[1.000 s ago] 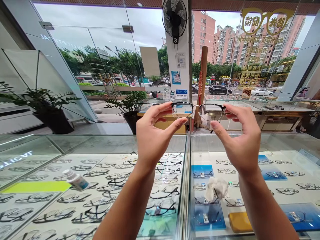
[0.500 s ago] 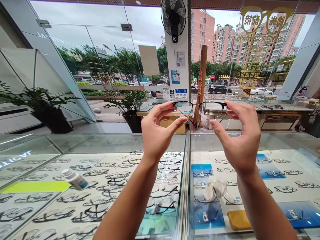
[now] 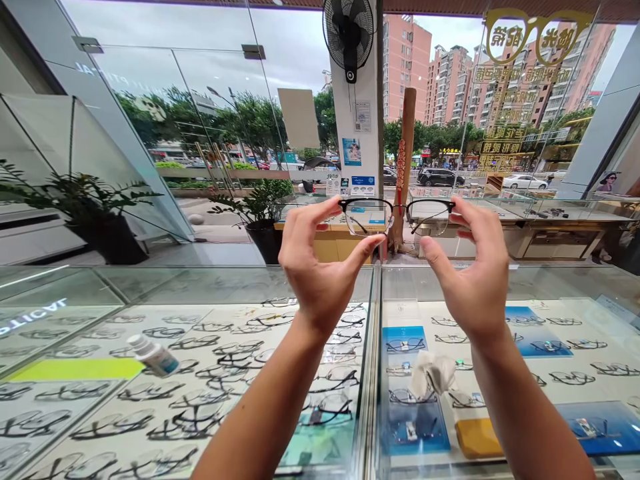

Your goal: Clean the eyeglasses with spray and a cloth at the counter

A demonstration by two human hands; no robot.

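Note:
A pair of eyeglasses with a dark upper rim and clear lenses is held up in front of me, above the far edge of the glass counter. My left hand pinches its left end, fingers at the upper corner and thumb near the lower rim. At the right end, my right hand has its fingers on the upper corner, the thumb below the lens. The folded temples show partly through the lenses. Below, a crumpled white cloth and a mustard-yellow case lie on the counter near my right forearm.
The glass display counter holds many spectacle frames in rows. A small white spray bottle stands on its left part. Beyond are potted plants, a wooden post, a wall fan and another display counter.
The eyeglasses have turned so their front faces me more squarely, and the left end has shifted slightly left and up. Both hands keep their hold, the right one moving slightly inward.

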